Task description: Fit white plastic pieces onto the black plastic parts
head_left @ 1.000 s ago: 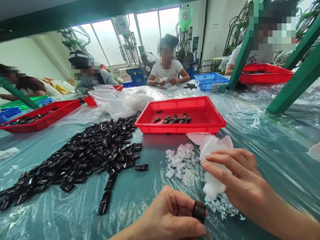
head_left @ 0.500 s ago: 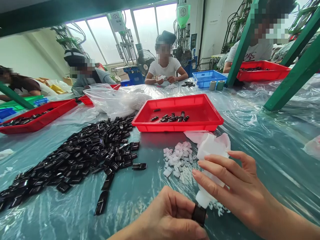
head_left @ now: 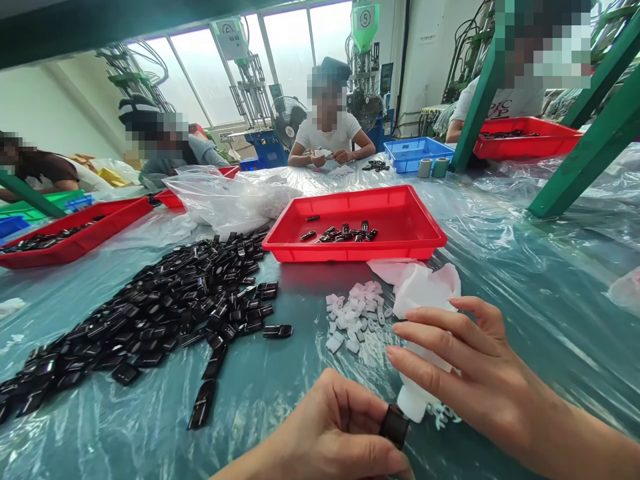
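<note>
1. Held piece: one black part (head_left: 395, 427), in the left hand (head_left: 335, 433), raised near the bottom of the view, right of centre.
2. Left fingers: grasping that part, thumb below, index curled over the top. They hide much of it, so I can't read its long axis; the exposed end sticks out on the right, towards the other hand.
3. Key relation: the lower end of the white cloth (head_left: 412, 403) is at the upper right edge of the part. They look to be touching; can't tell how hard. The left hand has the part; the right hand (head_left: 477, 367) is just to the right and above.
4. Right fingers: spread, lightly bent, lying over the cloth. Thumb hidden, so can't tell whether the cloth is pinched underneath.
5. Pose: right forearm comes in from lower right, back of hand up, fingertips pointing left. Left forearm comes from the bottom edge, thumb pointing right.
6. Cloth: runs up from the part, under the right fingers, towards the front of the red tray (head_left: 350, 253).
7. Nearby on the table (head_left: 280, 380): white pieces (head_left: 355, 313) left of the cloth, small white bits (head_left: 445, 416) by its lower end, black pile (head_left: 170, 313) well left.
8. The red tray holds a few black parts (head_left: 345, 232).
</note>
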Tool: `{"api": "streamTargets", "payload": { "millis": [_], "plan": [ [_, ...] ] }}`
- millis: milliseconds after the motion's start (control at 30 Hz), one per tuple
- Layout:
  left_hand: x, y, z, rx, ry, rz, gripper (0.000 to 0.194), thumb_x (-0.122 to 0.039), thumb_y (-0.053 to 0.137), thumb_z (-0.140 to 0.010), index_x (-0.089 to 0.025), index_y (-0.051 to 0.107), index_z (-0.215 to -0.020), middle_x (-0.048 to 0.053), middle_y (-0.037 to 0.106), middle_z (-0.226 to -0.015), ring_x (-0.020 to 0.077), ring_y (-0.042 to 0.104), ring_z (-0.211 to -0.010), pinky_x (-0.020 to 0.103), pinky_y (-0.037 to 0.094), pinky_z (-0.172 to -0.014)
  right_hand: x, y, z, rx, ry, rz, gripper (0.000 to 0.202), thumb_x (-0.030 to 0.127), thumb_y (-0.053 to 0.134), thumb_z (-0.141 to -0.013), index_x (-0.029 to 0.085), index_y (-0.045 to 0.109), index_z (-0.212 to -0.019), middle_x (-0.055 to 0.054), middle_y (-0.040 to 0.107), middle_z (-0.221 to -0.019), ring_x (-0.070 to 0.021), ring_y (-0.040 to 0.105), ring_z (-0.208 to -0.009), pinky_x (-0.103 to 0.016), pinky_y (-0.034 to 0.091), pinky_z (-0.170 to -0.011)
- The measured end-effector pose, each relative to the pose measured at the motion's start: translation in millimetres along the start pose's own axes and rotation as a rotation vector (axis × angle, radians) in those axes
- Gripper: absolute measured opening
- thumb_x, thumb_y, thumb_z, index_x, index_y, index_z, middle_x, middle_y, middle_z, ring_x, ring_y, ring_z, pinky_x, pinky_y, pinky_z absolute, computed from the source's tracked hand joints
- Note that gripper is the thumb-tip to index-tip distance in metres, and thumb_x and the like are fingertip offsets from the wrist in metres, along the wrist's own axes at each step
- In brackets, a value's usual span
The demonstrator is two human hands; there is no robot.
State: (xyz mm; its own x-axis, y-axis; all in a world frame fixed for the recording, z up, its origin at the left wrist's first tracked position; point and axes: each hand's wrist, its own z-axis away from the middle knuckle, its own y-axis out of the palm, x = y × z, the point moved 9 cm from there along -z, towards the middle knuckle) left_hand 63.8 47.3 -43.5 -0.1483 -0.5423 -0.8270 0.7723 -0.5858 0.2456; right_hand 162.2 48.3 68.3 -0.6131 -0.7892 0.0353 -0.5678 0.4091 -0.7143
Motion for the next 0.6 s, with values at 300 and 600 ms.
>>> {"api": "streamTargets", "payload": {
  "millis": [300,600],
  "plan": [
    [-3.5,-7.4,-1.3,-0.13,0.075,0.044,0.02,-0.019,0.072,-0.06,-0.01,0.073,-0.077,0.003,0.06,-0.06,0.0093,0.053,-0.052,0.019,0.043,-0.052,-75.9,-6.8,9.6,-0.119,0.488,-0.049,0.029,0.019,0.053,-0.078,0.024,0.057,-0.106,-0.005,0.065,-0.101,-0.025,0.061,-0.091,-0.036,0.046,-0.072],
    [-20.7,-9.5,-0.8,-0.17,0.273,-0.079,0.019,-0.012,0.069,-0.06,-0.01,0.074,-0.078,0.006,0.063,-0.07,0.0104,0.051,-0.061,0.019,0.039,-0.057,-196.1,13.3,82.8,-0.165,1.008,-0.1,0.018,0.033,0.054,-0.087,0.016,0.059,-0.093,-0.001,0.063,-0.084,-0.0103,0.059,-0.063,-0.024,0.05,-0.055]
  ]
}}
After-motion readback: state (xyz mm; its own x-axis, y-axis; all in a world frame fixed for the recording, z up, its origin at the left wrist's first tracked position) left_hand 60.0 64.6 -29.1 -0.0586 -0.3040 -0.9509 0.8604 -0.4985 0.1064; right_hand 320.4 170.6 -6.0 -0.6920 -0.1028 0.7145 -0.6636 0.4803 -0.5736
